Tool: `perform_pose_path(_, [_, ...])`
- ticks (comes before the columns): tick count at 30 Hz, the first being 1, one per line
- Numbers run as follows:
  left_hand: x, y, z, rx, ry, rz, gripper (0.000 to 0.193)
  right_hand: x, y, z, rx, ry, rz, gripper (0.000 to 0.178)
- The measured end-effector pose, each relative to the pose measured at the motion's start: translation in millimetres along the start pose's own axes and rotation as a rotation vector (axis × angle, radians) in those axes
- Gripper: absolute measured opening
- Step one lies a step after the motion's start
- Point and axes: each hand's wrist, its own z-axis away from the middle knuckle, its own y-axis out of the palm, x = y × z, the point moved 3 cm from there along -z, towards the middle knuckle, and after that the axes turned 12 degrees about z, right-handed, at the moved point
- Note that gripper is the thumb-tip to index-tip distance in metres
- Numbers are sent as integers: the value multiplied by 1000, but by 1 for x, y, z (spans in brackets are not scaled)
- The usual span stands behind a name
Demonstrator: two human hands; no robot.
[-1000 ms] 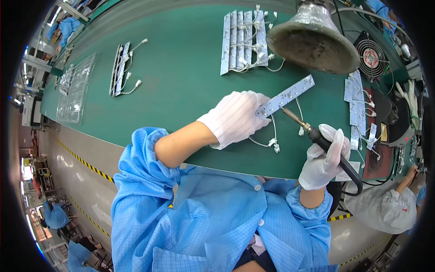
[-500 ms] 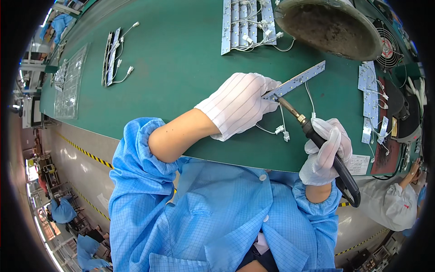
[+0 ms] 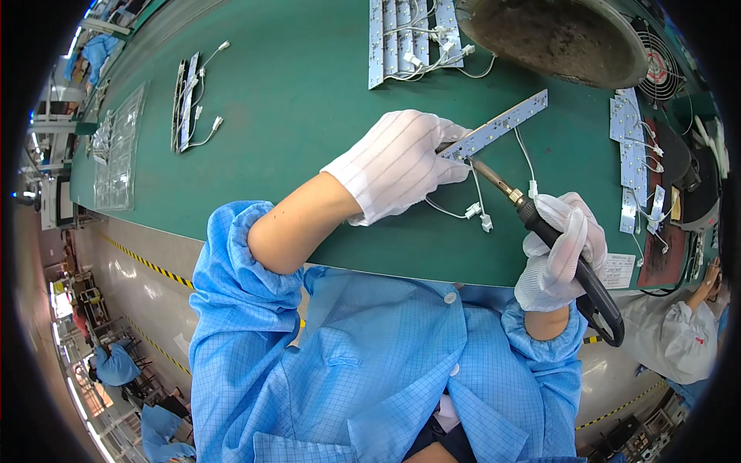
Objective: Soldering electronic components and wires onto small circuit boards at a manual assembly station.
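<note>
Hands hold an LED strip and a soldering iron.

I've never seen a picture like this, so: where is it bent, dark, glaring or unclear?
Head view: side rims fall to black; near edge of the green table bows; floor at left shows pale glare; left hand and soldering iron look fairly clear; people at lower left look small and indistinct.

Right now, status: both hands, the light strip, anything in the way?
Left hand gripping light strip. Right hand holding soldering iron, tip by strip's held end. White wires close to tip.
</note>
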Motion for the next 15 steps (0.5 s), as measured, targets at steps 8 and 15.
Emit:
perform_pose_path(8, [-4, -6, 1, 52, 130, -29, 38, 7, -7, -6, 116, -5, 100, 38])
perform_pose_path(15, [-2, -8, 0, 61, 29, 19, 39, 9, -7, -8, 113, -74, 203, 29])
